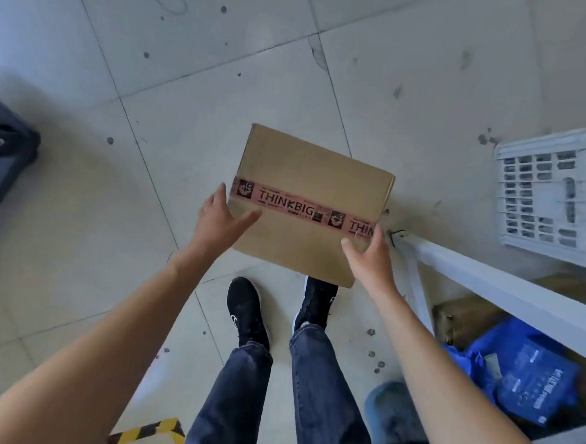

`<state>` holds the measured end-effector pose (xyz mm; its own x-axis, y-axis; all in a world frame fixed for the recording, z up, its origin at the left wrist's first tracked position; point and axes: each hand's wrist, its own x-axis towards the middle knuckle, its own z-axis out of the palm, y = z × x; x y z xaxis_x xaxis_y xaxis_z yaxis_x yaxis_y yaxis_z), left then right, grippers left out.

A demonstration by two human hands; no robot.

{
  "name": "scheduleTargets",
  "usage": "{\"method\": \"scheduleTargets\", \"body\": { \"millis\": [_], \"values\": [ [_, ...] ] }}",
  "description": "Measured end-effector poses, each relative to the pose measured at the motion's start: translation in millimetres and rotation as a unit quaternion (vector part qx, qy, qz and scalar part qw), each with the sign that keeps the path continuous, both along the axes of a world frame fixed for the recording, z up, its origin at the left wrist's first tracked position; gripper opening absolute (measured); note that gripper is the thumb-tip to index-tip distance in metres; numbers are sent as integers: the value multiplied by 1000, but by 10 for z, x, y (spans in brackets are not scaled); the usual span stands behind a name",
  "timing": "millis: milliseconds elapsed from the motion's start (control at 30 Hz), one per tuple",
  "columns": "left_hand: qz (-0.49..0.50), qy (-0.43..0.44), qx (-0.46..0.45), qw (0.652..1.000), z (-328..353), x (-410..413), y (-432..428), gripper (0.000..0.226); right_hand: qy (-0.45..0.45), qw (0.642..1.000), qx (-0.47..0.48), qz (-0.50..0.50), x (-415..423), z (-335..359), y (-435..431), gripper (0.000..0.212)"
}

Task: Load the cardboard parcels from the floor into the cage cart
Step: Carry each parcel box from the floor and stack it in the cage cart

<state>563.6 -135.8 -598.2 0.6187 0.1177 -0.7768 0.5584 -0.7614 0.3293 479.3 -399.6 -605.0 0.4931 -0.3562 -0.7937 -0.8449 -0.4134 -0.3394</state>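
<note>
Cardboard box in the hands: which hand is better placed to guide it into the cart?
Right, probably. The right hand grips the cardboard box on the side nearest the white cart frame; the left hand is farther.

White slotted crate (554,193) lies on tiled floor (79,208) right, dark case (0,156) left.

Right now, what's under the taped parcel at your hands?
Tiled floor shows around the cardboard parcel, and the right shoe runs under its near edge, toe covered. Whatever else lies directly beneath is hidden.
</note>
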Motion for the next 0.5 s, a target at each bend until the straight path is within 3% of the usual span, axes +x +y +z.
{"method": "scheduleTargets", "body": {
  "millis": [100,167,267,400,500],
  "values": [
    [2,-6,-13,1000,-497,99,-16,80,-22,997,32,-69,132,-481,-169,87],
    [38,-22,-50,998,-717,128,-50,62,-34,991,54,-117,199,-686,-246,76],
    [70,-39,-65,995,-795,166,-51,60,-47,988,58,-132,299,-775,-257,67],
    [124,-27,-64,990,-451,-182,157,63,-63,993,51,-90,239,-377,-88,82],
    [175,-29,-68,982,205,-672,370,58,-56,994,72,-60,82,230,111,87]
  ]
}}
